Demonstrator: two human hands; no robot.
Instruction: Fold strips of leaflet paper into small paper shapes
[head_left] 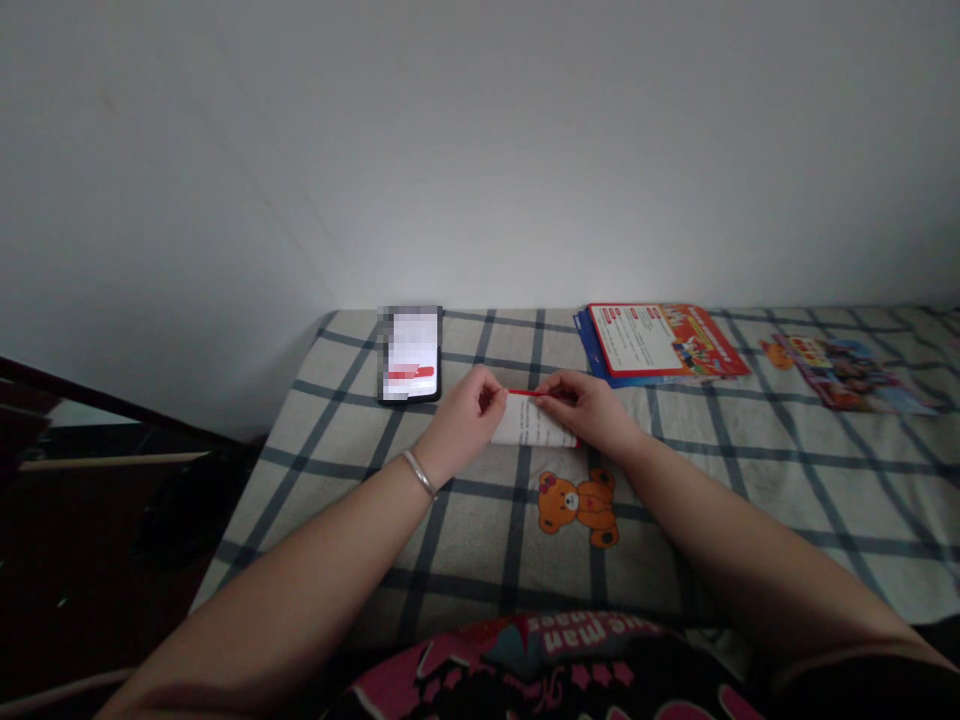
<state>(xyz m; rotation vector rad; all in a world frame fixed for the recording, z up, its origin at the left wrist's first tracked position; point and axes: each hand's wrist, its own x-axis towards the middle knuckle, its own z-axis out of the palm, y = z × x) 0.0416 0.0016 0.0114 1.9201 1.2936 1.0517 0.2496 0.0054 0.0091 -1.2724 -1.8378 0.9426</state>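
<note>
Between my two hands is a white printed paper (525, 424) with a red edge along its top and a bit of red at its lower right corner. It looks folded into a narrow strip, close above the checked cloth. My left hand (466, 415), with a silver bangle at the wrist, pinches the paper's upper left end. At the upper right, the fingertips of my right hand (587, 408) are closed on the red edge. The fingers partly cover both ends of the paper.
A phone (411, 352) with a lit, partly blurred screen lies left of my hands. Behind my right hand is a stack of red and blue printed leaflets (660, 342). Further right lies a colourful leaflet (859, 375). The checked tablecloth (450, 540) has printed bears and reaches back to a white wall (480, 150).
</note>
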